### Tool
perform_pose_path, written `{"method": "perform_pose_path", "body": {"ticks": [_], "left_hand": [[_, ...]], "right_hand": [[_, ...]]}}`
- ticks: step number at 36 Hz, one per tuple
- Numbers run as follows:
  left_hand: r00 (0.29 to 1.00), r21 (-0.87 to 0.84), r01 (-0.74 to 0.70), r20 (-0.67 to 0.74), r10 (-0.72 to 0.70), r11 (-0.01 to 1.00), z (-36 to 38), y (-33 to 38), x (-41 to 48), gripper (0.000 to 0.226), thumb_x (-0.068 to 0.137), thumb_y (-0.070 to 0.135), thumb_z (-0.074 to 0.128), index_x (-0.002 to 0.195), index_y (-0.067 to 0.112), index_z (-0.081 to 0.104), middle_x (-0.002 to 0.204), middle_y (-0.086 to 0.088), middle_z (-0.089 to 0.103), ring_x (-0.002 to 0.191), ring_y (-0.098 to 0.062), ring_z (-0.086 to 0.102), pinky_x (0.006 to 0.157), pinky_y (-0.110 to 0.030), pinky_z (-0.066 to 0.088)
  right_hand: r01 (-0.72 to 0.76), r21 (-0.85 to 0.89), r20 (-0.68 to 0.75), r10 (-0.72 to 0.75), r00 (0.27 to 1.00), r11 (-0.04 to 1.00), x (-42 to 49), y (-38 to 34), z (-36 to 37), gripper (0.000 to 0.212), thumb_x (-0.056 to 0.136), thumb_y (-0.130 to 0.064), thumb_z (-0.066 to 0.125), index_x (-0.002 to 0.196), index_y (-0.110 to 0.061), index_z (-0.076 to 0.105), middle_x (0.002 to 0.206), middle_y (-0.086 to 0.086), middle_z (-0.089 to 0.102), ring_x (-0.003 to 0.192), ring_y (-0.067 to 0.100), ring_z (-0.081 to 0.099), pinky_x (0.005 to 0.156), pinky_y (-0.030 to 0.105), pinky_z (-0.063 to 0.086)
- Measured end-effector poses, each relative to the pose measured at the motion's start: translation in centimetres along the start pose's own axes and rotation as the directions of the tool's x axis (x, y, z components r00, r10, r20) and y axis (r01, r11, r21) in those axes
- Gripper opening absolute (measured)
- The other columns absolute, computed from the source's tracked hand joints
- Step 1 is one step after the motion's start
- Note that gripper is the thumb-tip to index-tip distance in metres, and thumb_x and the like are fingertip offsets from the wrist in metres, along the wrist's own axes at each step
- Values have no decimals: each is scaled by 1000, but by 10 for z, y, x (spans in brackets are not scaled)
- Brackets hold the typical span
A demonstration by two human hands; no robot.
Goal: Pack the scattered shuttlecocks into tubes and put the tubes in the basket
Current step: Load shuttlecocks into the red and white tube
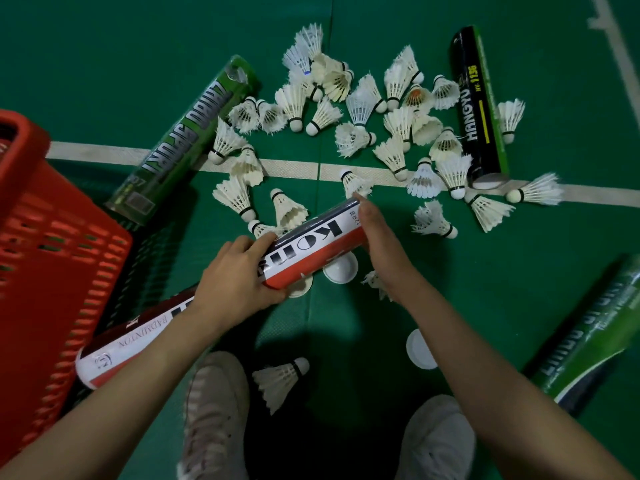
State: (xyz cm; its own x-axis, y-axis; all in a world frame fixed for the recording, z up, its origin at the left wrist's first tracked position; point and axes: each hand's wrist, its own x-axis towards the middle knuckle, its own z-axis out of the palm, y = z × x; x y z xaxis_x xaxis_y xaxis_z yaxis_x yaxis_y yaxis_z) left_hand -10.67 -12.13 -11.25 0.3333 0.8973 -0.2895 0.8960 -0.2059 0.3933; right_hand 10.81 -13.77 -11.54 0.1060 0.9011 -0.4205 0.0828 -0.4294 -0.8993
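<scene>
My left hand (239, 271) grips the near end of a white, black and red tube (313, 242) held above the green floor. My right hand (377, 233) holds its far end, fingers wrapped over the tube's mouth. Several white shuttlecocks (360, 109) lie scattered on the floor beyond the tube. One shuttlecock (280, 377) lies near my feet. The red basket (52, 271) stands at the left.
Other tubes lie around: a green one (187, 140) by the basket, a black one (479, 105) at the back right, a green one (595, 327) at the right, a white-red one (128, 344) under my left arm. White caps (341, 268) (419, 348) lie on the floor. My shoes (216, 410) are at the bottom.
</scene>
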Motion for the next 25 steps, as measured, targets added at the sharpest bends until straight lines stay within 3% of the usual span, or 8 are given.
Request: {"method": "perform_pose_path", "body": {"ticks": [2,6,9,12,14,20,25], "left_hand": [[1000,12,18,14,-18,1000,0,3,4,90,62,48,77,140,25,40,108,-6,50,107,-30,48,80,-37,44],[997,50,59,42,-61,997,0,1,17,89,63,49,75,140,25,39,110,-7,50,107,-30,47,80,-37,43],[993,39,106,56,-108,994,-2,-1,28,89,61,51,74,139,29,38,109,-7,50,108,-31,48,81,-38,43],[987,17,149,50,-150,989,-6,-3,37,89,63,53,74,139,28,36,109,-7,50,108,-32,47,82,-38,44],[982,1,182,46,-182,983,-9,-8,42,88,63,51,76,139,28,36,101,-3,46,105,-31,48,81,-37,45],[980,-5,193,49,-193,981,-9,-17,48,87,61,57,74,135,29,38,98,-2,45,99,-29,50,78,-37,46],[980,-41,192,59,-190,980,-8,-18,51,85,61,54,77,134,28,40,99,-2,47,97,-27,50,76,-35,45]], "right_hand": [[-12,3,-18,13,1000,1000,9,2,3,51,97,-54,24,145,-35,31,149,-2,36,123,9,39,101,27,29],[-97,78,-3,98,995,992,28,3,6,63,89,-69,26,143,-37,35,149,1,37,135,20,37,115,47,24],[-129,234,-52,145,988,963,47,-5,3,54,96,-58,23,141,-31,39,135,4,47,126,21,42,113,44,26],[-103,308,-231,179,956,946,67,-6,-3,44,100,-49,26,134,-26,45,128,4,49,115,19,46,102,40,32],[-151,248,-296,223,929,957,80,-1,-4,42,100,-44,31,132,-21,46,133,6,48,119,20,46,104,42,34],[-307,130,-166,326,931,943,104,-2,-1,47,99,-45,34,140,-22,42,145,5,41,129,22,39,108,42,30],[-289,78,-208,299,931,954,109,-2,-2,44,98,-38,42,135,-17,48,141,5,47,124,22,43,92,31,31]]}}
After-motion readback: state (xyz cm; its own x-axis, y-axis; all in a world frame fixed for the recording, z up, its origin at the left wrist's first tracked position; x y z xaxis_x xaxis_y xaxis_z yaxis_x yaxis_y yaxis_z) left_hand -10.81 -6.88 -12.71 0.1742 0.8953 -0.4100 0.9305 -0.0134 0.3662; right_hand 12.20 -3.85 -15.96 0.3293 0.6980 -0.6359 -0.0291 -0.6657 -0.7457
